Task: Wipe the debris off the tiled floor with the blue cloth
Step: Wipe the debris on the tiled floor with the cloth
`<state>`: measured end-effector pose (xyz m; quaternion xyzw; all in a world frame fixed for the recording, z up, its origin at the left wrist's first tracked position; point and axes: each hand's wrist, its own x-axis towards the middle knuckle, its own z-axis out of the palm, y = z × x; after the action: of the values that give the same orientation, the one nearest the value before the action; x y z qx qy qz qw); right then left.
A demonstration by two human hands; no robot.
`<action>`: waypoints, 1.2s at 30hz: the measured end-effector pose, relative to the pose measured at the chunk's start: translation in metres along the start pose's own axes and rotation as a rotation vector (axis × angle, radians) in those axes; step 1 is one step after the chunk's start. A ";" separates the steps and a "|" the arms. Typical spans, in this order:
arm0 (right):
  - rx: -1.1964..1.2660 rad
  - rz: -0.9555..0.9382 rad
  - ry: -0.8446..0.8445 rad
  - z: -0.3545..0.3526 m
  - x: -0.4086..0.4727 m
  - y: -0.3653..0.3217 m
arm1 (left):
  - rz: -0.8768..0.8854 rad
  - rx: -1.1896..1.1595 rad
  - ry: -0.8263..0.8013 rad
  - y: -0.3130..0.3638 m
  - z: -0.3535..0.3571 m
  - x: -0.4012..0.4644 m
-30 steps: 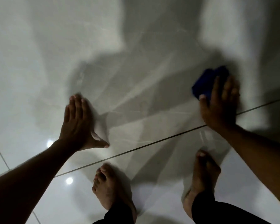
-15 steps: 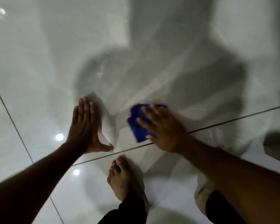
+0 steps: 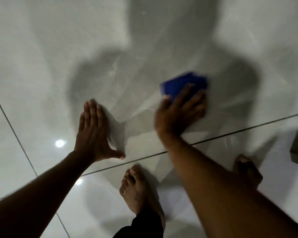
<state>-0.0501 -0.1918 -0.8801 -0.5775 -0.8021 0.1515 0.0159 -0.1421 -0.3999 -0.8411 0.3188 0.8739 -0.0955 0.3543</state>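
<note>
Fingers [image 3: 187, 98] of right hand [image 3: 179, 112] pressing blue cloth [image 3: 184, 85] flat on tiled floor [image 3: 41, 57], sweeping back rightward from beside left hand [image 3: 91, 134], splayed flat and bracing at near left, suggesting wiping mid-pass; no debris discernible.

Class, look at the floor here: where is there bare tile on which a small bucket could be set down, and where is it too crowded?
Bare tile lies beyond the left hand and blue cloth, and left of the left forearm. It is crowded near the grout line: the right hand presses the cloth there, with both bare feet just behind.
</note>
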 end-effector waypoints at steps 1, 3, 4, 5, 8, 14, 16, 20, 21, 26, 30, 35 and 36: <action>0.022 -0.155 -0.055 0.008 -0.025 -0.024 | -0.003 -0.007 -0.001 0.001 0.000 -0.001; 0.041 -0.500 -0.262 0.019 -0.072 -0.059 | -0.033 -0.019 0.018 0.000 -0.001 -0.001; 0.010 -0.684 -0.352 0.022 -0.083 -0.062 | -0.051 -0.042 0.025 0.001 0.000 -0.003; -0.026 -0.873 -0.398 0.024 -0.082 -0.059 | -0.077 -0.060 0.028 0.000 0.000 -0.005; -0.117 -1.284 -0.402 0.022 -0.028 -0.037 | -0.134 -0.059 0.032 -0.004 0.002 -0.012; -0.241 -0.732 -0.077 -0.023 0.137 0.061 | -0.140 -0.042 0.045 -0.006 0.008 -0.011; -0.260 -0.538 -0.044 -0.044 0.167 0.115 | -0.140 -0.052 0.050 -0.008 0.009 -0.010; -0.189 0.041 -0.002 -0.047 0.121 0.141 | -0.137 -0.049 0.051 -0.007 0.011 -0.009; -0.162 0.135 0.001 -0.041 0.093 0.126 | -0.144 -0.046 0.050 -0.007 0.011 -0.009; -0.021 -0.195 -0.241 -0.022 -0.087 0.031 | -0.241 -0.066 0.062 0.004 0.007 -0.024; 0.128 -0.500 -0.632 -0.031 -0.160 -0.017 | -0.568 -0.200 0.031 0.006 0.007 -0.080; 0.465 -0.090 -1.110 -0.112 -0.159 -0.063 | -0.808 -0.422 0.022 -0.014 -0.033 -0.171; 0.473 -0.059 -1.106 -0.136 -0.158 -0.064 | -0.804 -0.523 0.034 -0.009 -0.050 -0.181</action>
<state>-0.0297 -0.3270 -0.7100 -0.3714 -0.6515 0.6032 -0.2716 -0.0766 -0.4764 -0.6821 -0.1429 0.9283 0.0030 0.3433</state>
